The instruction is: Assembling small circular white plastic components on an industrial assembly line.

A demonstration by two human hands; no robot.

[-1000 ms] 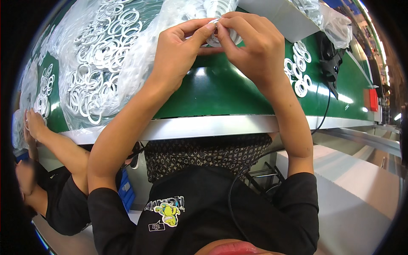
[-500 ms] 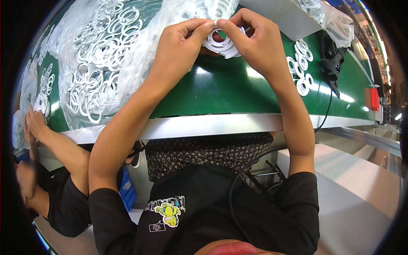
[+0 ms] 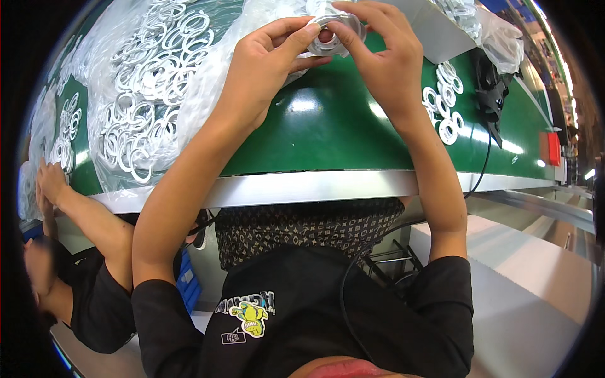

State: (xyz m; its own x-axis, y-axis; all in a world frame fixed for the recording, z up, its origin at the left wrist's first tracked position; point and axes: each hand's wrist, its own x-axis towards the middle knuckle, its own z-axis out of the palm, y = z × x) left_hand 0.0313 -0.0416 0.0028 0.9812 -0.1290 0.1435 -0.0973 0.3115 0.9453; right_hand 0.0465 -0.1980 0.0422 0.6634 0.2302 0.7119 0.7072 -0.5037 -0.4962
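**One white ring (image 3: 335, 48) in work, dozens more lie loose**

A worker in a black tee holds the ring up over the far side of a green table (image 3: 353, 138), both hands on it. The left hand (image 3: 265, 60) pinches its L edge, thumb and index closed on the rim. The right hand (image 3: 392, 53) grips the opp. side, thumb laid over the face, fingers curled at the far rim; skin shows thru the center hole. Exactly what the tips are doing is too small to tell.

Progress, approx.: this pc. looks mid-handling, not yet set down. To the L, a big heap of loose rings (image 3: 148, 82) lies on clear plastic sheeting (image 3: 200, 123), so the batch is prob. far from through. To the R, near a white box (image 3: 435, 31), sits a much smaller group of rings (image 3: 444, 104); whether those are finished pcs. or waiting parts can't be told. Far L, a co-worker's hand (image 3: 51, 181) is beside another small cluster of rings (image 3: 63, 148), details unclear.
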